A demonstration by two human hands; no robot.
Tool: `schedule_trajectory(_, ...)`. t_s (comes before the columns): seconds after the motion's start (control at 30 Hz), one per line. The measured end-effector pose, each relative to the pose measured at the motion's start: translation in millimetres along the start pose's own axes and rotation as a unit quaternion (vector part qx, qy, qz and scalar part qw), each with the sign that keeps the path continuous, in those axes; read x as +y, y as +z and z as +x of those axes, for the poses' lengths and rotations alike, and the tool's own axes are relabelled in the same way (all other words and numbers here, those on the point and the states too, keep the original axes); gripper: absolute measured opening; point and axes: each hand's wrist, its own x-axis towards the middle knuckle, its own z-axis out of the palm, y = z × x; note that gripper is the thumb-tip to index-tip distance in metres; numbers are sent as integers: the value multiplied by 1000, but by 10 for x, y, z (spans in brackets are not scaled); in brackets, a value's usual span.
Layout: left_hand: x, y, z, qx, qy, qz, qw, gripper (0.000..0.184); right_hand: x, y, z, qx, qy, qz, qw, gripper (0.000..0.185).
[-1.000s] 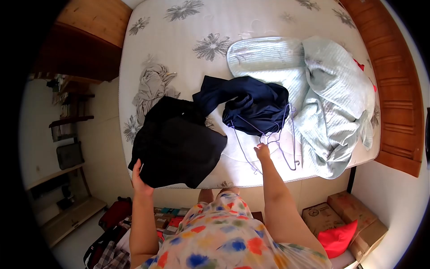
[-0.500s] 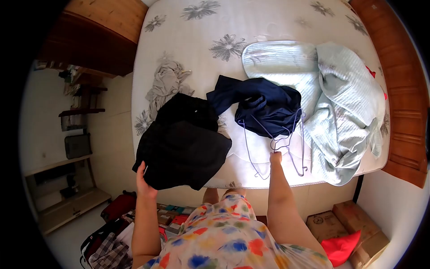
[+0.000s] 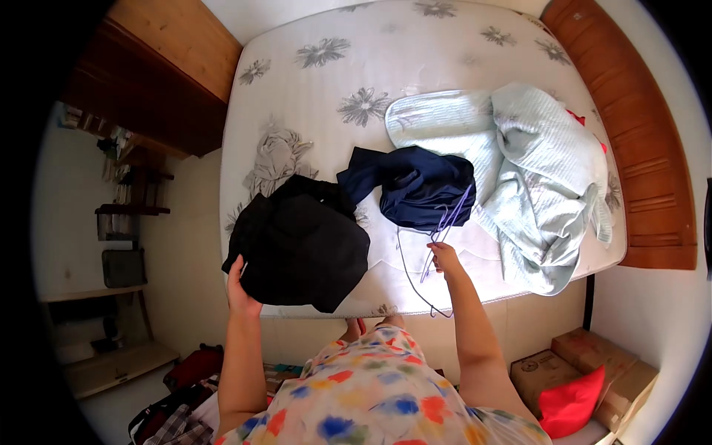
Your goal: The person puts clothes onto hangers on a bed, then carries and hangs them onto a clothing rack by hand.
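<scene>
On the flower-patterned mattress [image 3: 311, 81], a black garment [image 3: 304, 248] lies near the front edge. My left hand [image 3: 241, 291] grips its lower left edge, thumb on top and fingers partly hidden. My right hand [image 3: 445, 258] is closed on purple wire hangers [image 3: 447, 222], which lean over the front of a dark blue garment [image 3: 423, 185]. One hanger hangs down to the left of this hand, its hook by the mattress edge. Behind the black garment lies a crumpled grey cloth [image 3: 278, 159].
A pale green quilt [image 3: 549, 148] is heaped on the right side of the mattress, beside a wooden headboard [image 3: 638, 148]. Cardboard boxes [image 3: 545, 374] and a red bag [image 3: 571, 404] are on the floor at right. A red suitcase [image 3: 194, 367] and shelving [image 3: 122, 360] are at left.
The hangers, spread apart before, are now mostly bunched together in my right hand. The view has shifted. My left hand keeps its hold on the black garment, which has bunched slightly.
</scene>
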Motion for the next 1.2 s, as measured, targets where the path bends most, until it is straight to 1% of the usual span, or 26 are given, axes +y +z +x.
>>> schedule_trajectory(0.03,51,10,-25,-22,-3,-4,1000,47,68,-27,-22,56,-50,9,997,23)
schedule_trajectory(0.07,101,14,-49,-44,-6,-7,999,47,122,-24,-15,131,-113,53,983,24)
schedule_trajectory(0.13,187,14,-111,-77,-13,-18,997,48,69,-134,-144,136,-112,117,977,25)
schedule_trajectory(0.17,228,1,-135,-93,-18,-24,995,48,61,-167,-208,112,-105,40,987,24)
schedule_trajectory(0.2,259,-41,-142,-110,-22,-27,993,48,15,-218,-322,3,-23,94,995,24)
schedule_trajectory(0.27,318,-182,-111,-142,-25,-34,989,48,-4,-75,-499,93,-109,31,989,24)
schedule_trajectory(0.33,368,-296,-101,-149,-21,-42,988,47,-73,-36,-685,63,-154,136,977,23)
schedule_trajectory(0.37,395,-332,-92,-153,-18,-46,987,47,-119,2,-759,57,-132,111,983,23)
schedule_trajectory(0.47,523,-424,-131,-161,-35,-67,984,45,-161,258,-904,111,-252,-36,961,21)
schedule_trajectory(0.5,576,-428,-167,-165,-27,-68,984,43,-311,354,-1125,82,-291,-28,953,17)
schedule_trajectory(0.53,622,-456,-187,-173,-25,-78,982,45,-413,501,-1267,49,-324,75,942,11)
schedule_trajectory(0.6,721,-503,-210,-191,-23,-90,977,48,-546,672,-1417,68,-393,9,917,8)
schedule_trajectory(0.63,772,-465,-256,-204,-11,-86,975,47,-680,781,-1593,90,-393,-42,914,12)
schedule_trajectory(0.73,884,-457,-281,-201,-3,-79,977,48,-1014,1237,-2192,202,-488,-149,836,17)
schedule_trajectory(0.77,919,-453,-301,-205,-6,-87,975,47,-1085,1324,-2298,238,-529,-189,792,22)
schedule_trajectory(0.87,1024,-441,-377,-226,-3,-108,968,48,-1313,1527,-2521,268,-588,-242,724,24)
schedule_trajectory(0.9,1051,-449,-394,-233,-4,-114,966,48,-1391,1604,-2602,257,-596,-239,722,27)
schedule_trajectory(1.0,1126,-476,-437,-248,0,-130,960,48,-1534,1788,-2581,188,-494,-203,824,28)
schedule_trajectory(1.03,1149,-474,-452,-249,5,-134,959,48,-1557,1863,-2569,194,-554,-202,784,33)
schedule_trajectory(1.13,1180,-486,-455,-260,15,-154,953,47,-1688,2062,-2685,129,-488,-80,860,39)
schedule_trajectory(1.2,1196,-471,-465,-272,16,-166,948,46,-1762,2210,-2757,42,-448,42,892,40)
